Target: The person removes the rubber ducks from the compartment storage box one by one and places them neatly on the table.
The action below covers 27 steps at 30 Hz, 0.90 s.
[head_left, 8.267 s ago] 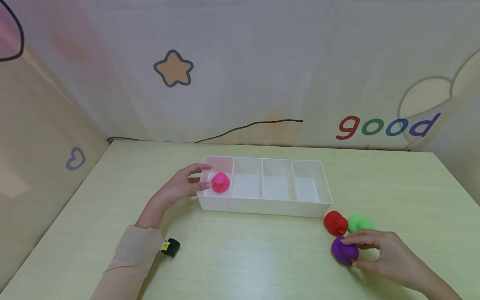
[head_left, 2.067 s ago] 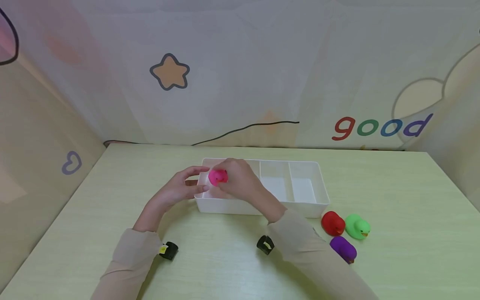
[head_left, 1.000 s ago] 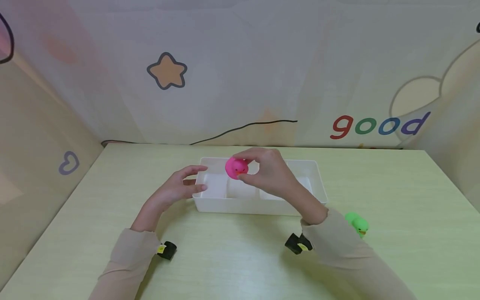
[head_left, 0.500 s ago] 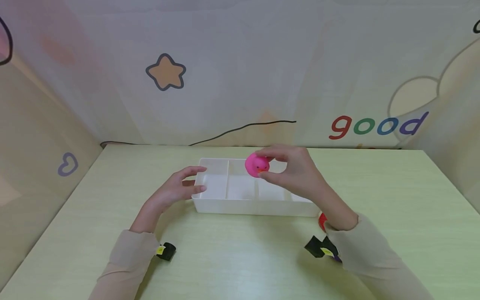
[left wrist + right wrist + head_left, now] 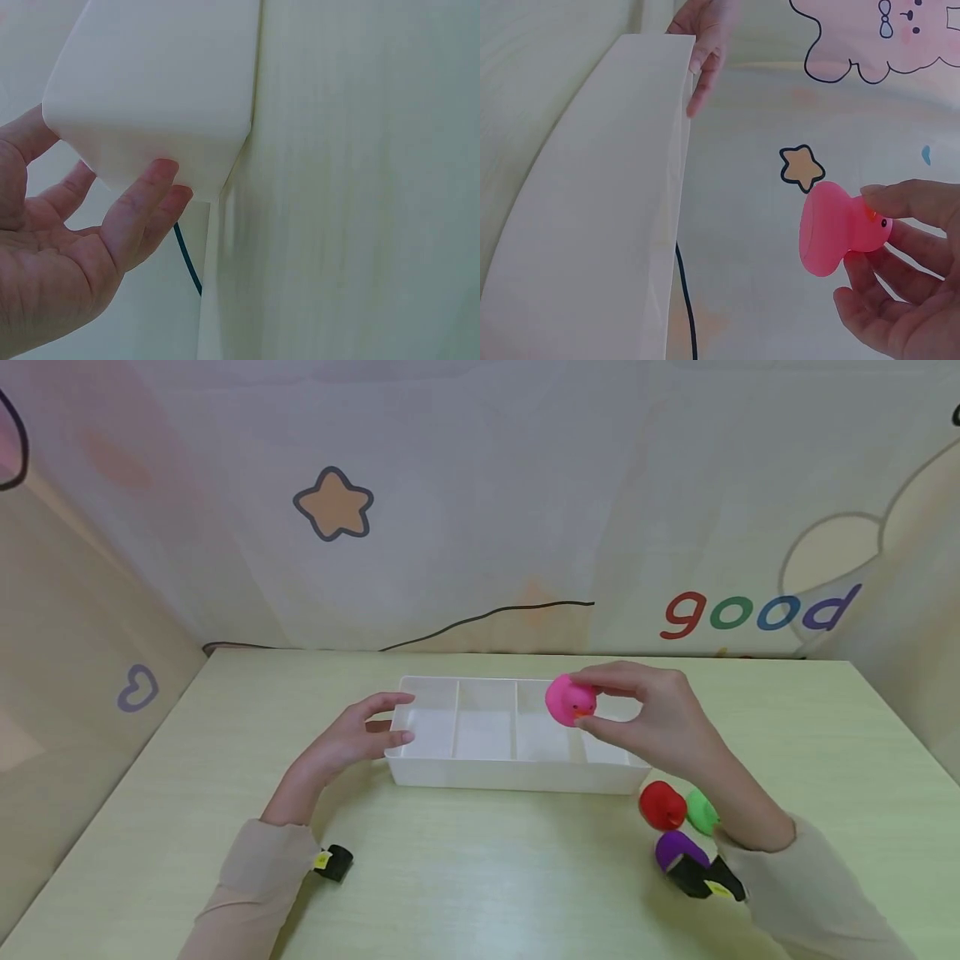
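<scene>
My right hand pinches a pink rubber duck between thumb and fingertips, held up over the right half of the white divided tray. In the right wrist view the duck is clear of the tray, its beak and face turned toward the palm. At the tray's left end my left hand holds the end wall, with fingertips over the rim. The left wrist view has other fingers against the outside of that wall. The compartments that show hold nothing; the rightmost is partly hidden by the right hand.
Off the tray's front right corner lie a red rubber duck, a green one and a purple one, the last two partly covered by the right forearm and wrist camera. A printed backdrop stands behind the table.
The right hand earlier set the purple duck down by the red and green ones, then lifted the pink duck from the leftmost compartment and carried it rightward. The left hand stays at the tray's end.
</scene>
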### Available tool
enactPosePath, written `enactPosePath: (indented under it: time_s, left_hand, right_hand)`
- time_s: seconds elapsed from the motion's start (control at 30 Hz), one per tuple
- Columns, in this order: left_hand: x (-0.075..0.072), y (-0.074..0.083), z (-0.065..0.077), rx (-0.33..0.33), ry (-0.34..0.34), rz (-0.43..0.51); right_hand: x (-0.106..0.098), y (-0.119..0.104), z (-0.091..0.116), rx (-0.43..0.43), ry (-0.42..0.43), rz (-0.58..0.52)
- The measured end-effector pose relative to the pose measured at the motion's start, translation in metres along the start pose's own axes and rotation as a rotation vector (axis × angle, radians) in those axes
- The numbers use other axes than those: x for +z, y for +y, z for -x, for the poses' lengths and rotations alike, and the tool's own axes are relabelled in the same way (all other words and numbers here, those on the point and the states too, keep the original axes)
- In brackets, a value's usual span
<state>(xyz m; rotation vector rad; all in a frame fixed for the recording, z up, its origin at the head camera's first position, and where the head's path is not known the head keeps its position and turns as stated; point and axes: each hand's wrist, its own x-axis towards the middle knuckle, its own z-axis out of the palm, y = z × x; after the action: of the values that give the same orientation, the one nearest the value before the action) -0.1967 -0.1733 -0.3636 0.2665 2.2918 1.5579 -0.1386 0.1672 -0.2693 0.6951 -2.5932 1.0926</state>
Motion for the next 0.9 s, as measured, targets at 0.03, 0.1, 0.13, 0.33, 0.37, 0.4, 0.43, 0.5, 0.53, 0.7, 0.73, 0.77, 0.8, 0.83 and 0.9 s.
enactPosePath:
  time_s: [0.03, 0.1, 0.13, 0.33, 0.37, 0.4, 0.43, 0.5, 0.53, 0.7, 0.73, 0.77, 0.8, 0.83, 0.9]
  left_hand:
    - [0.0, 0.0, 0.0, 0.0, 0.0, 0.001]
    - [0.0, 0.0, 0.0, 0.0, -0.001, -0.001]
    - [0.0, 0.0, 0.0, 0.0, -0.001, -0.001]
    - [0.0, -0.001, 0.0, -0.006, -0.002, -0.005]
    - [0.0, -0.001, 0.0, -0.006, -0.002, -0.005]
    - [0.0, -0.001, 0.0, -0.006, -0.002, -0.005]
    - [0.0, -0.001, 0.0, -0.006, -0.002, -0.004]
    - [0.0, -0.001, 0.0, -0.004, -0.003, -0.004]
    - [0.0, -0.001, 0.0, -0.003, -0.003, -0.003]
    - [0.0, -0.002, 0.0, -0.003, -0.004, -0.008]
    - [0.0, -0.001, 0.0, -0.005, -0.004, -0.008]
    - [0.0, -0.001, 0.0, -0.006, -0.003, -0.009]
    - [0.0, -0.001, 0.0, -0.008, -0.002, -0.008]
    - [0.0, -0.001, 0.0, -0.009, -0.001, -0.008]
    - [0.0, 0.0, 0.0, -0.011, 0.0, -0.004]
  right_hand:
    - [-0.002, 0.001, 0.002, 0.007, 0.004, 0.005]
    - [-0.006, 0.002, 0.007, 0.023, 0.011, 0.01]
    - [-0.007, 0.003, 0.01, 0.033, 0.012, 0.01]
    - [-0.015, 0.013, 0.024, 0.027, 0.025, 0.06]
    - [-0.015, 0.015, 0.026, 0.021, 0.029, 0.074]
    - [-0.016, 0.017, 0.029, 0.014, 0.032, 0.083]
    - [-0.017, 0.018, 0.031, 0.012, 0.034, 0.085]
    - [-0.018, 0.02, 0.036, 0.008, 0.037, 0.088]
    - [-0.018, 0.021, 0.038, 0.009, 0.039, 0.094]
    - [-0.021, 0.029, 0.052, 0.007, 0.064, 0.097]
    - [-0.022, 0.031, 0.054, 0.008, 0.07, 0.089]
    - [-0.023, 0.032, 0.057, 0.008, 0.074, 0.082]
    - [-0.023, 0.033, 0.059, 0.012, 0.076, 0.07]
    - [-0.024, 0.034, 0.062, 0.019, 0.077, 0.063]
    - [-0.025, 0.036, 0.067, 0.03, 0.079, 0.055]
